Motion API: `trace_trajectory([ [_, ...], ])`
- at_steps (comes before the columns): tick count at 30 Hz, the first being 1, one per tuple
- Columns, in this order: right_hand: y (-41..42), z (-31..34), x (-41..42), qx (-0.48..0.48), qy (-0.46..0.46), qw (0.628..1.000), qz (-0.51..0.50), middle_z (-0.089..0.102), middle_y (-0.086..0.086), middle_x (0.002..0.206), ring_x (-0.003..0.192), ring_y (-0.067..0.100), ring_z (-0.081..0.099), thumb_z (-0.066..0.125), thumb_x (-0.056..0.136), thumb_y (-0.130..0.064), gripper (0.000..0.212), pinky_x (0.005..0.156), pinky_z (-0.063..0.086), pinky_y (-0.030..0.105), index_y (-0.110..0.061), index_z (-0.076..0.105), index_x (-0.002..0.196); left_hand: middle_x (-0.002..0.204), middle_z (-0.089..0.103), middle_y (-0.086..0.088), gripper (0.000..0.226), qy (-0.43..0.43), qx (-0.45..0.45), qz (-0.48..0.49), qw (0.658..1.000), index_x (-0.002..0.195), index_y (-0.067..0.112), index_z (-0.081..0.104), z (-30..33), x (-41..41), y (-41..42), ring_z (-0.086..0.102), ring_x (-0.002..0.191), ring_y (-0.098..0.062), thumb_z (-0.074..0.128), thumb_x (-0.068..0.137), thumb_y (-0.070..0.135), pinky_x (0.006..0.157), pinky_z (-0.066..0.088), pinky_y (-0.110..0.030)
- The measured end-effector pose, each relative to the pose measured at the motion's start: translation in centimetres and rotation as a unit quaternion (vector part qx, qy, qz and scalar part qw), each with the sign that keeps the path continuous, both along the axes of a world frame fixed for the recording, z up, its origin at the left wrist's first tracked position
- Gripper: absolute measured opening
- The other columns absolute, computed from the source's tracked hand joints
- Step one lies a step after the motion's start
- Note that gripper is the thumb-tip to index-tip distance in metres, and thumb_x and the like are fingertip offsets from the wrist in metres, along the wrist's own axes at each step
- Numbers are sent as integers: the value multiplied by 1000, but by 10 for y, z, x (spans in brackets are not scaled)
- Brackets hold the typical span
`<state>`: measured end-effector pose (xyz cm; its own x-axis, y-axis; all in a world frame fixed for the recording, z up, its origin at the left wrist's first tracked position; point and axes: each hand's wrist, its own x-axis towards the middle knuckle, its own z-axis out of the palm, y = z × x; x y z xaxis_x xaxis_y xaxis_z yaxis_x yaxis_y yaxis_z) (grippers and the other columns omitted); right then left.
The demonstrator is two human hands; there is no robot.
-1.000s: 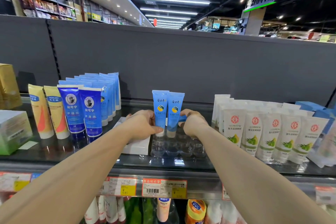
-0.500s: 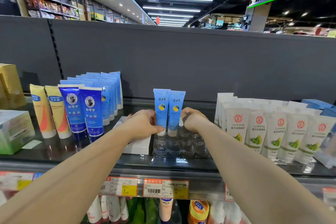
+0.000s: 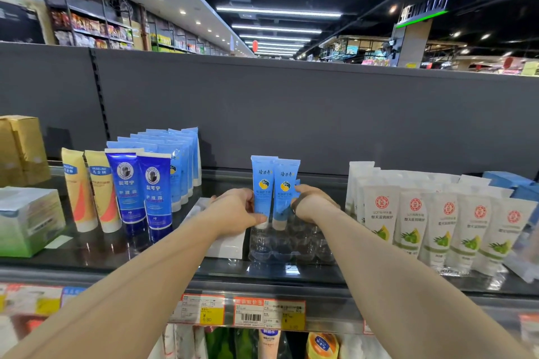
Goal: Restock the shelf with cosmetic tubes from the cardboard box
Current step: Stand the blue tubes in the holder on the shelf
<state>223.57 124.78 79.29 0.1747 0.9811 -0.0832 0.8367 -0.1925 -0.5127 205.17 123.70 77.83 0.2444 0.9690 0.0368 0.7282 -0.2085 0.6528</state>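
My shelf [image 3: 87,253] runs off both sides of view, and the clear tray [image 3: 287,245] on it is hard to make out through glare. Both my arms reach forward over the tray. My left hand [image 3: 234,214] grips the left blue tube [image 3: 262,188], thumb across its lower front. My right hand [image 3: 313,204] curls round the right blue tube [image 3: 285,194]; its fingers are hidden behind. Both tubes stand upright, touching, at the tray's back.
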Motion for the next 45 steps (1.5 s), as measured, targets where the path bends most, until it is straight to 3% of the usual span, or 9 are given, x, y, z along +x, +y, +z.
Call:
trace_trajectory([
  [5,-6,7,3,29,82,993,-85,58,15,111,93,29,57,49,97,-16,36,77,46,33,1,48,129,98,68,13,30,17,12,10,1000,111,30,61,-1,-1,-4,64,95,-10,71,84,37,100,47,-42],
  [8,-7,12,11,105,248,956,-116,61,19,107,81,28,55,45,97,-11,35,65,43,30,7,52,126,99,68,12,28,-1,11,1,1000,111,29,62,0,0,-6,64,95,-10,71,85,33,95,51,-39],
  [12,-17,22,7,118,579,788,-171,44,6,67,54,14,40,44,100,-11,19,55,43,24,-1,56,110,100,68,13,30,4,12,-4,1000,111,31,61,0,0,-7,64,97,-11,71,83,36,98,48,-42],
  [15,-32,29,4,105,737,657,-120,43,7,68,60,15,44,47,99,-6,13,74,49,27,2,55,92,101,68,12,32,4,13,-4,1000,113,29,61,2,1,-7,64,96,-11,72,84,35,97,49,-43],
  [17,-41,28,6,101,774,621,-69,50,10,80,73,18,52,48,99,-6,14,89,51,33,3,56,92,99,68,12,31,9,13,-2,1000,112,29,61,2,1,-7,64,94,-11,72,84,34,96,50,-42],
  [27,-59,7,13,153,545,824,-25,57,6,116,106,16,58,59,94,-11,25,95,51,34,-5,54,117,104,68,11,32,-27,-4,-21,999,115,27,61,4,0,-9,64,99,-10,72,84,27,96,51,-42],
  [31,-68,1,12,165,274,947,-17,63,-6,101,90,10,60,67,89,-25,28,82,52,29,-20,56,115,105,68,10,32,-48,-7,-19,999,114,26,62,4,0,-9,64,100,-11,73,84,25,96,51,-42],
  [39,-69,-5,7,145,99,984,40,55,-10,109,95,7,52,70,87,-21,44,69,38,16,-22,48,125,101,68,7,26,-45,-13,-16,999,108,26,61,5,1,-8,64,97,-12,72,84,24,94,53,-42],
  [45,-65,-3,8,132,85,987,37,54,-10,109,95,7,51,68,88,-23,43,65,38,15,-21,48,125,104,68,6,29,-45,-11,-24,999,112,23,61,6,3,-9,64,98,-13,72,85,22,95,53,-41],
])
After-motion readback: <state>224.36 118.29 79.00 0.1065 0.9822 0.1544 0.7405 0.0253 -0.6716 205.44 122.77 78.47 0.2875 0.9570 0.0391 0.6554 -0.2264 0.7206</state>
